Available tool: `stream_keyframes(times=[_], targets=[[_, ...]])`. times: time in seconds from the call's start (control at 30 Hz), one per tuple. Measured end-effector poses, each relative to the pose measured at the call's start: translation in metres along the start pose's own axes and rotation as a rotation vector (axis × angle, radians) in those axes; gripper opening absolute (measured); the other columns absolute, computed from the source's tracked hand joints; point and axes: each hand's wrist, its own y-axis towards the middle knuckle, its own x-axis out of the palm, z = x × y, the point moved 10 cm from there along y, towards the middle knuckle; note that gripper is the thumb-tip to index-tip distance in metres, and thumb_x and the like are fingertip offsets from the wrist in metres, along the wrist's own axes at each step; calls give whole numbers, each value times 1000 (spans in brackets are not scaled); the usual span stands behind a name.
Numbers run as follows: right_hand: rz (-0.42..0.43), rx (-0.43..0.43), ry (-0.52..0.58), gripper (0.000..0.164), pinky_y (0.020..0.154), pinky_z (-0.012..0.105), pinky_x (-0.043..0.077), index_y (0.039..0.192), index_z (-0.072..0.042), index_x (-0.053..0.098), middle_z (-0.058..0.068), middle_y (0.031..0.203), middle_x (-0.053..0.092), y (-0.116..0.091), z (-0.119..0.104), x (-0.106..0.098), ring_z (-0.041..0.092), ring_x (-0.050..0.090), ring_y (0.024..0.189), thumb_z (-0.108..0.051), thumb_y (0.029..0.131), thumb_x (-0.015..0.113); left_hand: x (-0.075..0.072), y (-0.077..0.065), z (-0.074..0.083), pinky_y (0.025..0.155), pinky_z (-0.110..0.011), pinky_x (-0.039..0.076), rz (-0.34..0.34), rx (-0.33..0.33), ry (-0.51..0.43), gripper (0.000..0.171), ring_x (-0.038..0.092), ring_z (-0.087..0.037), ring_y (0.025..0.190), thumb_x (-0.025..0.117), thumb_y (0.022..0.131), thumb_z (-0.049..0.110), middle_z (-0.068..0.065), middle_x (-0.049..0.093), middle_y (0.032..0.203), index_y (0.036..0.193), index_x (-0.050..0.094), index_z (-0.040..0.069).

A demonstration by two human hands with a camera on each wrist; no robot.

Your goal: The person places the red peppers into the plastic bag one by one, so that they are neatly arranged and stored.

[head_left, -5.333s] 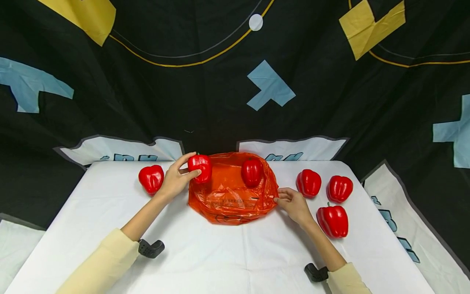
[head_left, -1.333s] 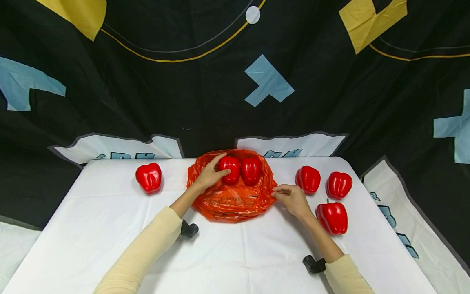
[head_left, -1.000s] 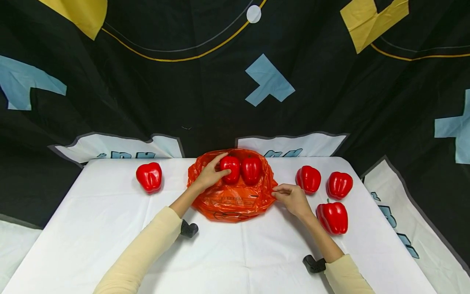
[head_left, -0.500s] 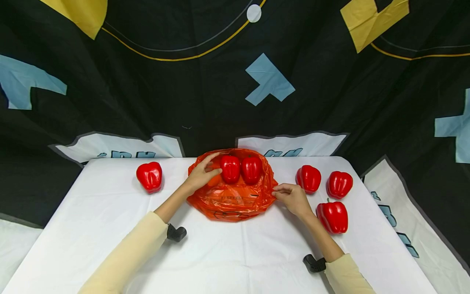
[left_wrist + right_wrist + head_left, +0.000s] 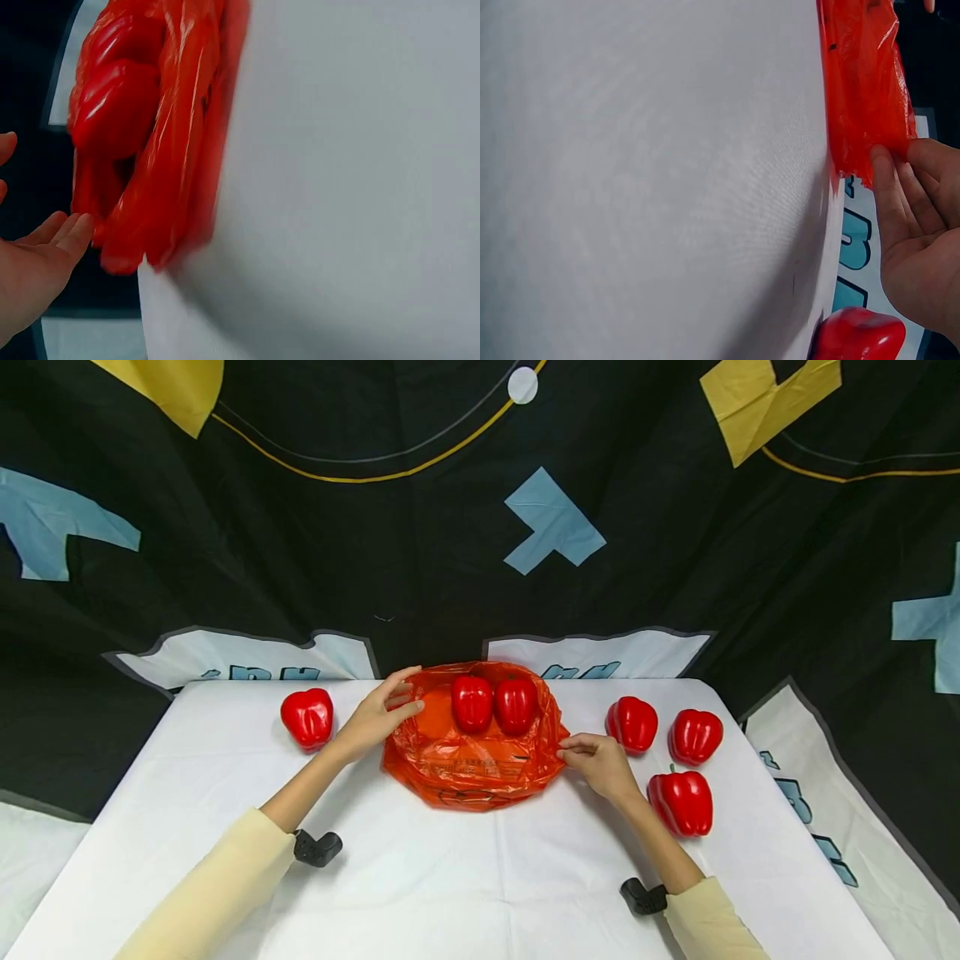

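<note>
A red-orange plastic bag (image 5: 468, 768) lies with its mouth spread at the middle of the table. Two red bell peppers stand side by side inside it, a left one (image 5: 472, 704) and a right one (image 5: 516, 706). My left hand (image 5: 377, 717) is over the bag's left rim, fingers spread and holding nothing; the left wrist view shows the hand (image 5: 41, 259) beside the bag's edge. My right hand (image 5: 600, 766) pinches the bag's right edge between thumb and fingers, and the right wrist view shows this pinch on the plastic (image 5: 866, 97).
One red bell pepper (image 5: 307, 719) sits left of the bag, near my left hand. To the right are three more: a near one (image 5: 680, 803), a middle one (image 5: 632, 725) and a far right one (image 5: 695, 737). A black printed cloth (image 5: 300, 552) hangs behind the white table (image 5: 420, 893).
My left hand brought a bell pepper into the bag beside the other one, let it go and drew back leftward. My right hand has kept its pinch on the bag's edge.
</note>
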Motion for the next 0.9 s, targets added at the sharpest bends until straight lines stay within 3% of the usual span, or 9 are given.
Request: stream_keyframes(times=[0.23,0.67,0.9], targets=[[8,13,-14,14,75,30,59,102,5,74,17,100,74,0,-1,-1,27,72,88,1,90,72,-39,-15,-2,99,-57,45,76,21,3,66,41,-43,136,63,99,23,-23,37,153,156,32,20],[8,5,-23,14,75,28,58,103,5,74,17,99,74,0,-3,0,26,72,89,1,90,71,-110,-42,-8,104,-64,36,224,19,94,66,37,-46,137,59,101,27,-26,36,153,157,27,12],[11,-9,-35,14,74,27,58,102,4,75,15,97,74,0,-3,0,25,72,87,-1,90,73,-136,-56,-21,106,-63,34,269,17,113,66,34,-45,138,58,101,25,-25,33,154,157,27,6]])
